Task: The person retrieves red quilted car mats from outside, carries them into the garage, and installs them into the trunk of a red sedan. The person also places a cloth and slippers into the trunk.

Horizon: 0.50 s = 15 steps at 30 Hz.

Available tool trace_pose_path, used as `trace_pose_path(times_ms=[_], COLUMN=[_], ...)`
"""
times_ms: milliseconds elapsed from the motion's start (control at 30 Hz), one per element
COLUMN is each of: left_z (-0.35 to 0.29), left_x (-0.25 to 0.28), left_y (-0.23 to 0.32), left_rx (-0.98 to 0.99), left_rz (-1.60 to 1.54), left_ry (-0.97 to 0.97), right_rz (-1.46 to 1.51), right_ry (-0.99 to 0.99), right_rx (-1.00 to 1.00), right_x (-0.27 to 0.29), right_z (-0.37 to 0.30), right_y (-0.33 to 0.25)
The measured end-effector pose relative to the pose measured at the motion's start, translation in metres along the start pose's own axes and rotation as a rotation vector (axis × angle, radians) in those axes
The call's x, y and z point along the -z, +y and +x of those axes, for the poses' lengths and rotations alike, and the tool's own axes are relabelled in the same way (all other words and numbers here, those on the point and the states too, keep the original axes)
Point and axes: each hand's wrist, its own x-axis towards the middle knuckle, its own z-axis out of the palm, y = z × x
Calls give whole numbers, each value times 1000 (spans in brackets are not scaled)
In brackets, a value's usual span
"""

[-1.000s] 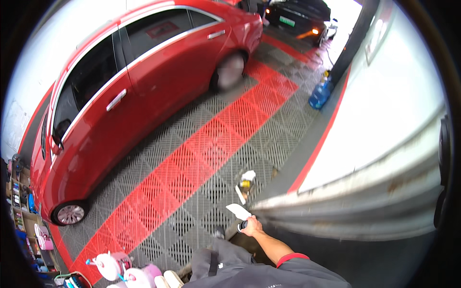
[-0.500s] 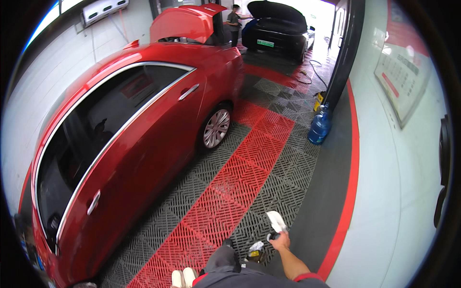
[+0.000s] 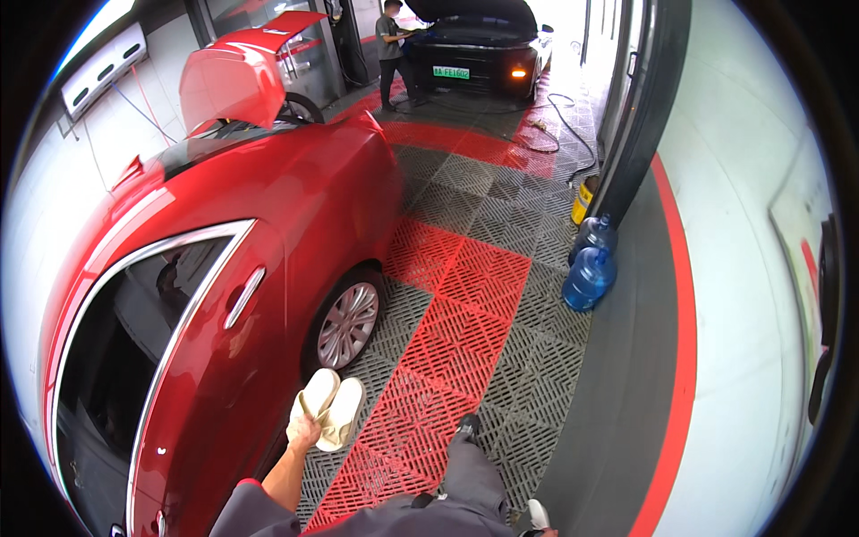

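Note:
My left hand (image 3: 307, 431) is closed around a pair of cream slippers (image 3: 341, 414), held by their near ends beside the rear wheel of the red car (image 3: 224, 358). The slippers hang side by side above the floor, their toes pointing forward. Only a sliver of my right hand (image 3: 549, 533) shows at the lower edge, beside my leg. Against it is a white, rounded-ended piece (image 3: 538, 514) with something dark under it. The frame cuts off most of both, so their kind is unclear.
The red car stands on my left with its trunk lid (image 3: 237, 76) raised. Blue water jugs (image 3: 590, 277) and a yellow container (image 3: 583, 200) line the right wall. A hose (image 3: 573, 134) lies ahead. A person (image 3: 394, 54) stands by a black car (image 3: 474, 54).
My view has moved forward along the red car. The left hand, hidden before, has come up with the slippers. My right hand has dropped to the lower edge with its white piece.

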Motion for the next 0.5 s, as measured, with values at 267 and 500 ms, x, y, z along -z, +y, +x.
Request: trace_pose_path(times_ms=[267, 500], left_z=[208, 474], left_x=[42, 6], left_y=[201, 331], left_rx=[100, -87], left_rz=[-52, -51], left_ry=[-196, -265], right_rz=[-163, -115], right_ry=[-43, 177], right_rx=[-287, -186], right_x=[114, 154], right_z=[262, 556], right_y=[-247, -426])
